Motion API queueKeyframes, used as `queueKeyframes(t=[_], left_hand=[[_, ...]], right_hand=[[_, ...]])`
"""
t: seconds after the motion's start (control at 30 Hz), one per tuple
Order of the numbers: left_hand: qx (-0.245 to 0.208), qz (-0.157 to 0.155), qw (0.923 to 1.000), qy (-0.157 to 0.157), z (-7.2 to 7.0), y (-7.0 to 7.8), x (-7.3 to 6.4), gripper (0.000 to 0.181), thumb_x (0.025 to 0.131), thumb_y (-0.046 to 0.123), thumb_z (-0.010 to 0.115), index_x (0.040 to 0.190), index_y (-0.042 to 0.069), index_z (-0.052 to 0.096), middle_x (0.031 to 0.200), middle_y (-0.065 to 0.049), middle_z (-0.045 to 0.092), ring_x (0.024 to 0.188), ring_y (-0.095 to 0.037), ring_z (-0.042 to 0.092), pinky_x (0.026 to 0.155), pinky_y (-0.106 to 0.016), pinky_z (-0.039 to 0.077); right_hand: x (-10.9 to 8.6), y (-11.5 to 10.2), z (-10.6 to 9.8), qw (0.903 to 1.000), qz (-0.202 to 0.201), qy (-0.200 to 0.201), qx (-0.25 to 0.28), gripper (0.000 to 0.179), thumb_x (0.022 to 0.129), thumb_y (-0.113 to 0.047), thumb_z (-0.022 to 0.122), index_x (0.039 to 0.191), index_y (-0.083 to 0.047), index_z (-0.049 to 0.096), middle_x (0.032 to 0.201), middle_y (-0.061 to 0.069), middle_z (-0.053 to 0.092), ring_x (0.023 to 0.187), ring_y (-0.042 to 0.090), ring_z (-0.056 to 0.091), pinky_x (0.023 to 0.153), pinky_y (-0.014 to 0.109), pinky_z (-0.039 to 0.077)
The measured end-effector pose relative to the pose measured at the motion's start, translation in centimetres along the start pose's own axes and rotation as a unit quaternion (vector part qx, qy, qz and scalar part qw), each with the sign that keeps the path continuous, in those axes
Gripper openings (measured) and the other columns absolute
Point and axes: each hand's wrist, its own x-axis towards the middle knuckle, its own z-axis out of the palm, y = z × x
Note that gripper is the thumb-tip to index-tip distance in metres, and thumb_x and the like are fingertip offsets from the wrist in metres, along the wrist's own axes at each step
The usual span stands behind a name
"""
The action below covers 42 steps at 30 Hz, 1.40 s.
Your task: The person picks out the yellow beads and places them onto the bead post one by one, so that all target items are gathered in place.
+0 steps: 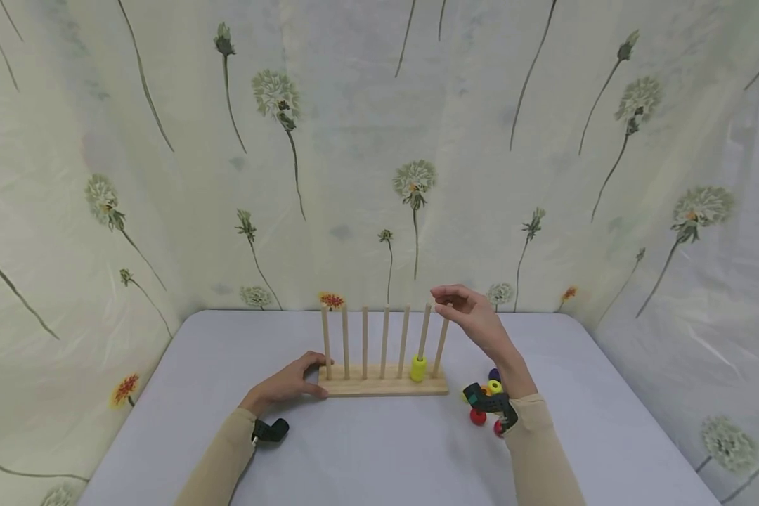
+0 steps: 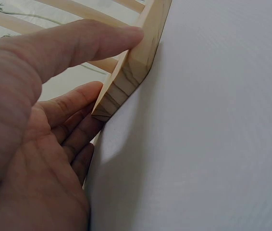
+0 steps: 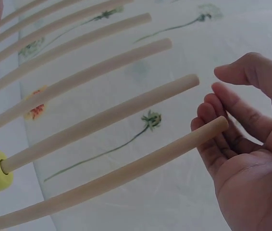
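A wooden peg rack (image 1: 379, 387), with several upright pegs along its base, stands on the table in the head view. My left hand (image 1: 291, 379) grips the left end of that base. In the left wrist view the thumb (image 2: 121, 39) lies on one side of the wood, the other fingers by its end. Yellow beads (image 1: 419, 369) sit low on the second peg from the right. My right hand (image 1: 474, 320) is raised at the tops of the two rightmost pegs. Its fingers (image 3: 244, 108) are loosely bent with nothing between them, beside the end peg's tip (image 3: 220, 124).
Right of the rack lie loose beads, among them a red bead (image 1: 478, 417), a dark blue bead (image 1: 494, 374) and a yellow bead (image 1: 495, 386), partly hidden by the right wrist's camera (image 1: 488, 400). A flower-print curtain (image 1: 341, 154) hangs behind the white table (image 1: 367, 457).
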Motion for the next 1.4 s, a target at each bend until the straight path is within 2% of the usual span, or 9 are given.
queueKeyframes(t=[0.13,0.27,0.37,0.5,0.63,0.77,1.0,1.4], left_hand=[[-0.004,-0.001,1.0,-0.001,0.0,0.0,-0.1,0.067,0.073,0.027,0.084,0.13,0.014,0.051,0.142,-0.008,0.044,0.14,-0.03,0.031,0.115,-0.052,0.021],[-0.004,-0.004,1.0,0.0,0.0,0.1,-0.1,0.067,0.073,0.027,0.084,0.129,0.014,0.051,0.143,-0.009,0.044,0.141,-0.031,0.03,0.115,-0.052,0.021],[-0.003,-0.002,1.0,0.002,0.0,0.1,-0.1,0.067,0.073,0.027,0.084,0.13,0.013,0.051,0.142,-0.009,0.044,0.141,-0.031,0.031,0.115,-0.053,0.021],[-0.002,-0.001,1.0,0.003,0.0,0.2,-0.2,0.068,0.073,0.027,0.084,0.131,0.013,0.051,0.142,-0.009,0.044,0.141,-0.031,0.031,0.115,-0.052,0.021],[0.0,0.001,1.0,0.003,0.0,0.2,-0.2,0.068,0.073,0.027,0.084,0.131,0.012,0.051,0.142,-0.009,0.044,0.141,-0.031,0.031,0.115,-0.053,0.022],[0.001,0.004,1.0,0.004,0.0,0.3,-0.3,0.067,0.073,0.027,0.083,0.13,0.012,0.052,0.141,-0.009,0.045,0.14,-0.031,0.032,0.115,-0.052,0.022],[0.001,0.001,1.0,0.004,0.0,0.4,-0.2,0.066,0.073,0.026,0.083,0.13,0.013,0.052,0.141,-0.008,0.044,0.14,-0.03,0.031,0.115,-0.052,0.021],[0.012,-0.004,0.9999,0.007,0.2,0.4,-0.1,0.068,0.072,0.026,0.084,0.131,0.012,0.052,0.142,-0.008,0.044,0.139,-0.029,0.033,0.115,-0.051,0.023]], right_hand=[[-0.2,-0.1,-0.5,0.9998,-0.012,0.009,0.013,0.039,0.09,-0.024,0.068,0.123,-0.006,0.06,0.121,0.008,0.059,0.112,0.021,0.057,0.089,0.017,0.049],[-0.4,-0.2,-1.0,0.9992,-0.031,0.017,0.019,0.04,0.091,-0.021,0.068,0.124,-0.003,0.059,0.12,0.005,0.06,0.114,0.024,0.056,0.089,0.017,0.049],[-0.6,-0.3,-1.3,0.9988,-0.039,0.018,0.024,0.04,0.091,-0.017,0.067,0.125,0.001,0.057,0.118,0.001,0.06,0.112,0.019,0.057,0.088,0.017,0.05],[-0.9,-0.4,-1.6,0.9989,-0.034,0.022,0.024,0.038,0.091,-0.016,0.067,0.125,-0.001,0.058,0.118,-0.001,0.06,0.11,0.013,0.059,0.088,0.017,0.05],[-1.5,-0.3,-2.0,0.9992,-0.03,0.024,0.014,0.036,0.091,-0.018,0.067,0.123,-0.004,0.059,0.118,0.003,0.06,0.112,0.015,0.059,0.089,0.016,0.05],[-2.2,0.2,-2.6,0.9994,-0.022,0.024,-0.012,0.037,0.092,-0.021,0.066,0.125,-0.005,0.059,0.12,0.007,0.059,0.113,0.02,0.058,0.088,0.014,0.049],[-3.8,1.6,-3.7,0.9987,0.004,0.027,-0.044,0.038,0.091,-0.026,0.068,0.124,-0.007,0.06,0.119,0.005,0.06,0.106,0.006,0.061,0.087,0.015,0.05],[-7.1,5.0,-5.5,0.9936,0.055,0.014,-0.098,0.036,0.091,-0.029,0.067,0.121,-0.01,0.059,0.121,0.011,0.062,0.099,0.001,0.061,0.083,0.015,0.051]])
